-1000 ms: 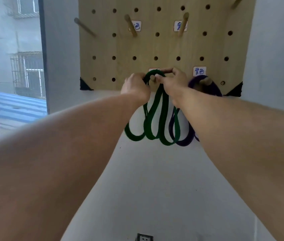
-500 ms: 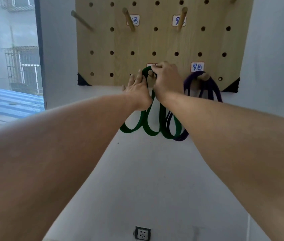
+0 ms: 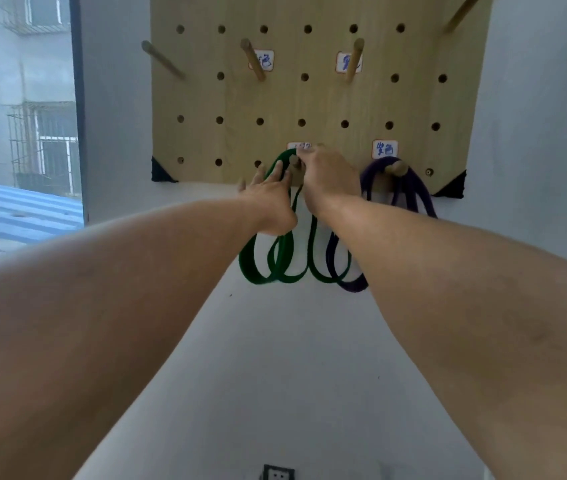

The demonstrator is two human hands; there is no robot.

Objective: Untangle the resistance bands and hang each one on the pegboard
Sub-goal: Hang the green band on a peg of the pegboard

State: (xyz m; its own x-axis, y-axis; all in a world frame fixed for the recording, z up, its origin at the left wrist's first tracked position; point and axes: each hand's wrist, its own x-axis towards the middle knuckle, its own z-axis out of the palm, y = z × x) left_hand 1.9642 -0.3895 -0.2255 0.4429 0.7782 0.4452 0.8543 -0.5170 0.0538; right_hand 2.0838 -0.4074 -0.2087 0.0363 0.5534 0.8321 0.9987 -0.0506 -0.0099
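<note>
Head view: green resistance band (image 3: 284,261) now looped over the lower middle peg (image 3: 294,161) of the wooden pegboard (image 3: 206,98), several coils hanging down against the white wall (image 3: 292,375). A second ago held up in front of the peg between both hands; since then slipped on, left hand (image 3: 268,199) no longer pinching, fingers now straight and spread, tips resting on the left strand just beside the peg. Right hand (image 3: 327,178) still curled at the top of the loop, fingertips apparently pinching the band right at the peg, though the contact itself partly hidden behind the knuckles. Purple resistance band (image 3: 403,188) already hung on the neighbouring peg (image 3: 396,168) to the right, its lowest coil overlapping the green coils near the bottom. Judged from this: green band as good as hung, only release and perhaps a tidy of the coils left; whether other bands remain, impossible to say, none else in sight. Three upper pegs and one at the top right corner bare. Writing: small white labels with blue handwritten characters beside the pegs; the one above the purple band (image 3: 384,149) seems to read 紫色, the two upper ones (image 3: 264,60) partly covered by pegs and too blurred, the one above the green band mostly hidden by the right hand. Wall socket (image 3: 278,473) at the bottom edge, window (image 3: 22,133) to the left.
</note>
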